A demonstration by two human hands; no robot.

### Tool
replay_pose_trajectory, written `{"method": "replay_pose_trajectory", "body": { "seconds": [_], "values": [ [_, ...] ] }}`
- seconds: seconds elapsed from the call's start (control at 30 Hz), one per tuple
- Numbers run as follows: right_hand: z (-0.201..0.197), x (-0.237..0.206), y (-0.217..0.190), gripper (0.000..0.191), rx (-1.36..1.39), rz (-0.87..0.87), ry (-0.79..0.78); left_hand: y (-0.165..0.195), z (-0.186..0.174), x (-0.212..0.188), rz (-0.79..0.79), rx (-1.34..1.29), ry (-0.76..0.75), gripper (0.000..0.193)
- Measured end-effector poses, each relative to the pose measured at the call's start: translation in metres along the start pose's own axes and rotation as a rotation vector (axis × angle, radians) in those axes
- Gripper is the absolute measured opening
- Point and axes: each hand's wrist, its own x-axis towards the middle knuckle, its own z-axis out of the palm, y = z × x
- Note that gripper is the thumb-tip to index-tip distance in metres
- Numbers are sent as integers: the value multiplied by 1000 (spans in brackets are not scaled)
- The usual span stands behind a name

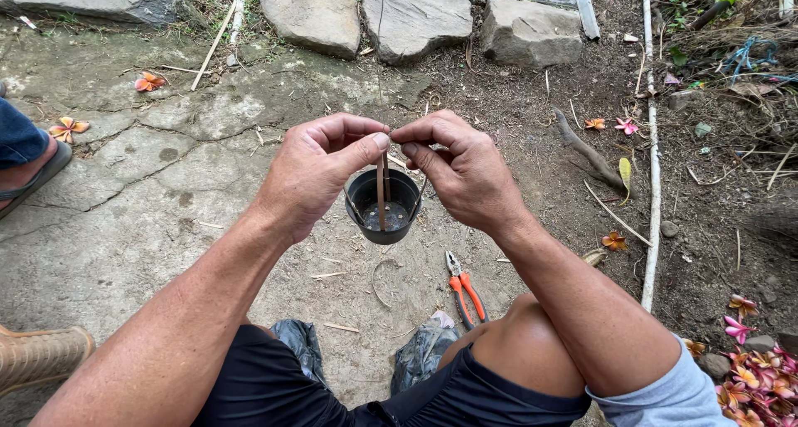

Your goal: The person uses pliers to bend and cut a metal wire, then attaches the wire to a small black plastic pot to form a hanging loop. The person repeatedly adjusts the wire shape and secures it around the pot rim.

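- Here, seen from the head, the left hand and right hand pinch thin wires above a small black pot, hanging between them over the cracked ground.
- The wires look gathered, not yet fastened; orange pliers lie untouched below.

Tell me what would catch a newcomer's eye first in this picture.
At centre, the left hand and right hand meet fingertip to fingertip, pinching thin strips that run down into a small black pot hanging below them. On the cracked ground just under it lie orange-handled pliers. Pink and orange flowers are heaped at lower right.
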Motion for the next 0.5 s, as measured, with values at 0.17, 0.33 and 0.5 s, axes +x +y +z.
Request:
{"method": "replay_pose_trajectory", "body": {
  "seconds": [0.17,0.33,0.5],
  "values": [
    [1,0,0,19,15,-29,10,0,1,1,18,56,10,19],
    [-2,0,0,27,53,-12,49,1,6,-1,-62,143,-18,18],
    [0,1,3,28,165,81,56,1,13,-3,-183,355,-64,23]
  ]
}}
